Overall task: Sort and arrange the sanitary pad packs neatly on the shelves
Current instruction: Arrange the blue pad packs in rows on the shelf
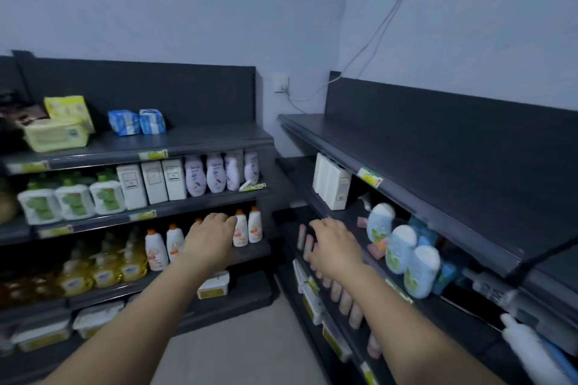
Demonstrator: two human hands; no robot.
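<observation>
Bottles (215, 173), boxes (154, 178), blue packs (137, 121) on dark shelves (212, 137)

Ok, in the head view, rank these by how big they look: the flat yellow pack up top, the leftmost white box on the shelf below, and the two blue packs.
Largest: flat yellow pack.
Next: leftmost white box.
Smallest: left blue pack and right blue pack; they look about alike, so I won't rank those two.

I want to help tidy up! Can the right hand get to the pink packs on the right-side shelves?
Probably yes. The right hand hovers open just over the row of pink packs, and nothing stands between them.
</observation>
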